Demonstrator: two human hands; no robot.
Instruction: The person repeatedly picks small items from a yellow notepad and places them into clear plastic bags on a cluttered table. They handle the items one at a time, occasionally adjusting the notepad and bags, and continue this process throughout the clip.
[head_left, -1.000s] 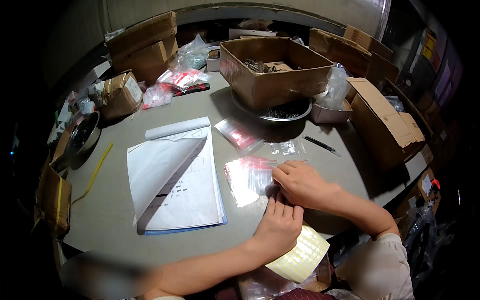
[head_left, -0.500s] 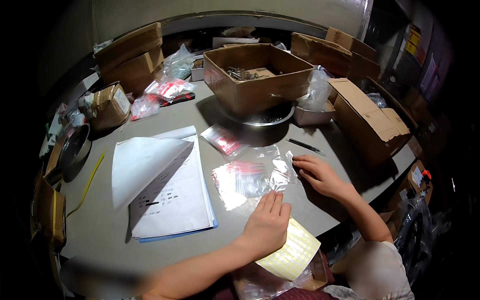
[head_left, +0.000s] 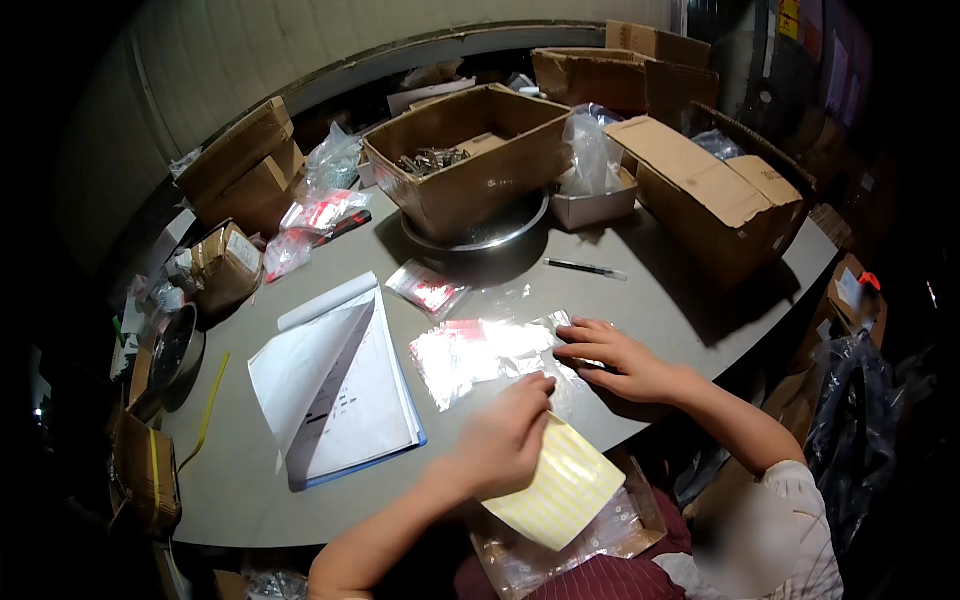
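Yellow sheet (head_left: 562, 480) is gripped by the left hand (head_left: 505, 435), we find; the right hand (head_left: 630, 366), fingers spread, touches clear bags (head_left: 480, 352), which sideways pressure could scatter.

Workshop or packing room, by look of it. Grey table (head_left: 240, 470) crowded with worn cardboard boxes (head_left: 690, 190); open box (head_left: 490, 195) holds loose metal parts (head_left: 430, 161), metal bowl (head_left: 512, 236) below it. Pile of small clear bags (head_left: 460, 362), sheet of yellow stickers (head_left: 556, 482), stack of papers (head_left: 345, 400), pen (head_left: 585, 269). Plain wall (head_left: 260, 55) behind, plastic wrap (head_left: 840, 410) at right.
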